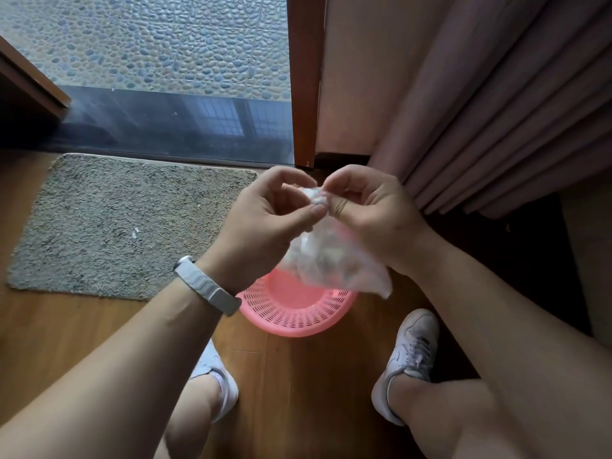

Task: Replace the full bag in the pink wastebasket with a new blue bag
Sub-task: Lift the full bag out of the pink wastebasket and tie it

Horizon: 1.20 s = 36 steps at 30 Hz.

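The pink wastebasket (291,313), with a perforated wall, stands on the wooden floor between my feet. Above it hangs a clear, full bag (331,263) with rubbish inside, lifted out of the basket. My left hand (265,223) and my right hand (367,213) both pinch the gathered top of this bag, fingertips close together at its neck. The basket's inside looks bare where it shows below the bag. No blue bag is visible.
A grey shaggy mat (126,226) lies on the floor to the left. A glass door with a wooden frame (304,94) is ahead, and a pink curtain (496,111) hangs at the right. My white shoes (410,359) flank the basket.
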### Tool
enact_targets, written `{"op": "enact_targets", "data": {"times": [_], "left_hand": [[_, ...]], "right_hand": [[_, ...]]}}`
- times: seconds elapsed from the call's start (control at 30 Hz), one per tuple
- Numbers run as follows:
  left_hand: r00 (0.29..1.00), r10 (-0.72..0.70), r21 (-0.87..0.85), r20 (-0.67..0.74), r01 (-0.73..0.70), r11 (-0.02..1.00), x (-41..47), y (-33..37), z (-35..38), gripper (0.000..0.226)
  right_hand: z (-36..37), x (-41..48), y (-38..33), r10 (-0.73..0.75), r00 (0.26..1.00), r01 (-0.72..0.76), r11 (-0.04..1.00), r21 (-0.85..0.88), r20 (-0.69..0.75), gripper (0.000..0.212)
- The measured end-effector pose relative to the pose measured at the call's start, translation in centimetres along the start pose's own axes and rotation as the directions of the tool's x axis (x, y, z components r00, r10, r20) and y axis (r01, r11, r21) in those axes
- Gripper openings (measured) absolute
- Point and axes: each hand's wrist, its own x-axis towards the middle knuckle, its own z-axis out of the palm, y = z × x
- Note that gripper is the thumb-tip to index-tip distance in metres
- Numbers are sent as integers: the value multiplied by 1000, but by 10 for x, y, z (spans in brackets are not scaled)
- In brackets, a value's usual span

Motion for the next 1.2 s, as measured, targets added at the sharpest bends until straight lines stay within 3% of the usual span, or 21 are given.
{"op": "enact_targets", "data": {"times": [0.07, 0.2, 0.37, 0.47, 0.57, 0.67, 0.8, 0.9, 1.2], "left_hand": [[1000, -13, 47, -6, 14, 999, 2, -1, 1, 30], [994, 62, 214, -86, -43, 976, 8, -1, -3, 7], [986, 97, 213, -134, -67, 975, 23, 0, -10, 5], [985, 112, 227, -134, -80, 971, 35, 1, -8, 3], [991, 42, 90, -127, -31, 995, 45, 5, -10, 6], [988, -46, -71, -145, 36, 997, 49, 18, -14, 5], [981, -105, -119, -163, 86, 989, 49, 66, -23, 2], [976, -93, -122, -197, 70, 990, 46, 124, -30, 2], [915, -6, -127, -404, -50, 991, 11, 309, -49, 13]], "right_hand": [[1, 2, -1, -22, 999, 22, 1000, 5, 30, 7], [-2, 6, -2, 6, 998, -7, 1000, 18, 68, 13], [-12, 13, 20, 27, 976, 44, 946, -322, 214, 53], [-10, 26, 33, -5, 965, 95, 938, -333, 260, 61], [0, 46, 36, 15, 974, 58, 948, -312, 224, 69], [8, 67, 27, -48, 990, 97, 914, -394, 133, 64], [16, 87, -3, -70, 966, 170, 896, -411, 248, 60], [16, 94, -46, -23, 945, 168, 888, -428, 325, 56], [9, 101, -233, -147, 902, 323, 853, -409, 406, 26]]}}
